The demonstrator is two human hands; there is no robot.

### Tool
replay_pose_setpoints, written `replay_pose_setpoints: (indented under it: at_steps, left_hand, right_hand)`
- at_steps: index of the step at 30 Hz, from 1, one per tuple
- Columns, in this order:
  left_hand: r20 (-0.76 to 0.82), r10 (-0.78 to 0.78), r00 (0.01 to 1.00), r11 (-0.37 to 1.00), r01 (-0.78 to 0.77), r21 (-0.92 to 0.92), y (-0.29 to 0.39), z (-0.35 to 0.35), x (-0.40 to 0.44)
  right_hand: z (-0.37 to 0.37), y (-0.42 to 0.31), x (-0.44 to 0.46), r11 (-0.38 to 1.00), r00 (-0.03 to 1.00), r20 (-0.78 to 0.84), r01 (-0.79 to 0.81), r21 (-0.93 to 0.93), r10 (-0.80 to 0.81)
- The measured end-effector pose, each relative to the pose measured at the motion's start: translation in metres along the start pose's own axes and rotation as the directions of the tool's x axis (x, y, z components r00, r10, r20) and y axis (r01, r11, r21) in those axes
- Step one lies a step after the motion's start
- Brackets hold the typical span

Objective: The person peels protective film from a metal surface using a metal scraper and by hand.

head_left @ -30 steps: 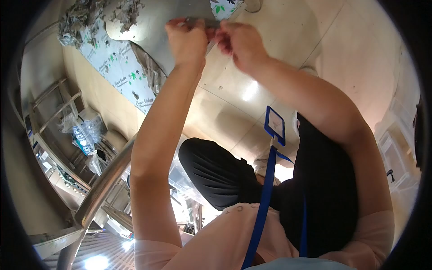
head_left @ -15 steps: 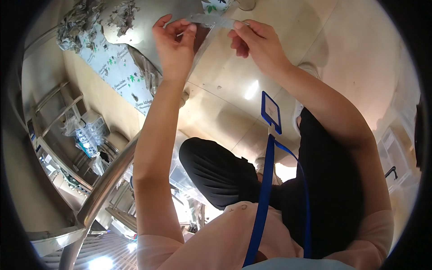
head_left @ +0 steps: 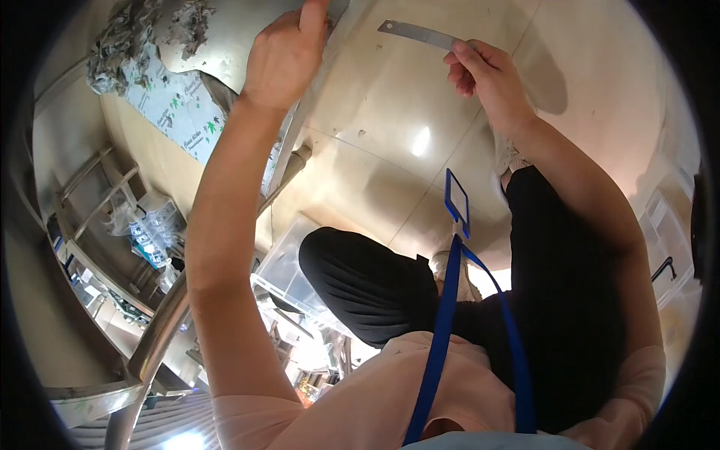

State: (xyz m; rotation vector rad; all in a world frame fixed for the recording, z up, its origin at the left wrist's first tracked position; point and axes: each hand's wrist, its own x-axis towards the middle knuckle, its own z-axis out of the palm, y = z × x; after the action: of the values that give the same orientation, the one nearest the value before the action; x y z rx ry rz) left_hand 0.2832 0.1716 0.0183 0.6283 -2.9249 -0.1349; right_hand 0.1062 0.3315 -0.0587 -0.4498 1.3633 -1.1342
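My right hand [head_left: 486, 75] pinches one end of a flat grey metal strip [head_left: 420, 34], which points up and left and has a small hole near its free end. At the top edge, my left hand [head_left: 286, 56] is over the metal surface [head_left: 229, 45], its fingertips partly hidden or cut off by the frame, so what they hold, if anything, does not show. Left of it lie crumpled grey scraps [head_left: 120, 49] and a patterned sheet [head_left: 174, 105] with green leaf prints.
Metal tubing [head_left: 161, 330] and racks with a bagged blue-and-white item [head_left: 148, 238] stand at the left. A clear plastic box [head_left: 289, 262] is beside my knee. More clear boxes [head_left: 664, 259] are at the right. A blue badge [head_left: 456, 201] hangs over the tiled floor.
The strip, earlier between both hands, is now in my right hand only, which has moved right and down. My left hand has let go of it and moved up.
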Motion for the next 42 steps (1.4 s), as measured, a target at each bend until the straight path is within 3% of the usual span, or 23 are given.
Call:
replay_pose_setpoints:
  at_steps: [4,7,10,13,16,19,22,25,28,34,37,42]
  left_hand:
    - [0.039,0.054,0.998,0.996,-0.057,0.071,-0.006,0.008,0.000]
    - [-0.016,0.055,0.998,0.996,-0.053,0.068,-0.010,0.014,-0.002]
    - [-0.041,-0.041,0.998,0.999,0.040,-0.025,-0.010,0.013,-0.003]
    - [-0.033,-0.212,0.977,0.929,0.191,-0.318,-0.012,0.014,-0.008]
    - [-0.022,-0.300,0.954,0.858,0.260,-0.443,-0.018,0.018,-0.016]
    - [-0.052,-0.067,0.996,0.988,0.059,-0.145,-0.011,0.007,-0.014]
    - [0.014,0.028,1.000,0.993,-0.029,0.116,-0.006,0.004,-0.009]
    - [0.052,0.096,0.994,0.972,-0.105,0.210,-0.006,0.007,-0.006]
    - [0.000,0.140,0.990,0.967,-0.137,0.215,-0.009,0.012,-0.006]
    - [-0.054,-0.081,0.995,0.997,0.081,0.007,-0.017,0.021,-0.020]
    - [-0.088,-0.083,0.993,0.993,0.075,-0.088,-0.011,0.017,-0.020]
    - [-0.044,0.121,0.992,0.989,-0.116,0.092,-0.001,0.004,-0.005]
  right_hand:
    - [-0.001,0.005,-0.001,1.000,0.999,0.026,-0.019,-0.007,0.019]
    - [0.002,0.005,-0.001,0.999,0.998,0.050,-0.037,-0.015,0.037]
    - [0.004,0.008,-0.001,0.999,0.997,0.068,-0.038,-0.019,0.039]
    - [0.004,0.010,-0.001,0.999,0.996,0.076,-0.039,-0.018,0.040]
    - [0.006,0.010,-0.002,0.998,0.995,0.079,-0.054,-0.022,0.056]
    - [0.008,0.012,-0.003,0.997,0.993,0.092,-0.075,-0.032,0.078]
    - [0.011,0.013,-0.005,0.995,0.990,0.103,-0.095,-0.035,0.098]
    - [0.012,0.011,-0.007,0.993,0.988,0.106,-0.111,-0.038,0.114]
    - [0.012,0.008,-0.008,0.992,0.986,0.112,-0.113,-0.064,0.120]
    - [0.012,0.009,-0.008,0.992,0.988,0.115,-0.099,-0.081,0.108]
    - [0.010,0.012,-0.007,0.992,0.988,0.113,-0.094,-0.087,0.104]
    - [0.013,0.013,-0.007,0.991,0.984,0.133,-0.104,-0.086,0.115]
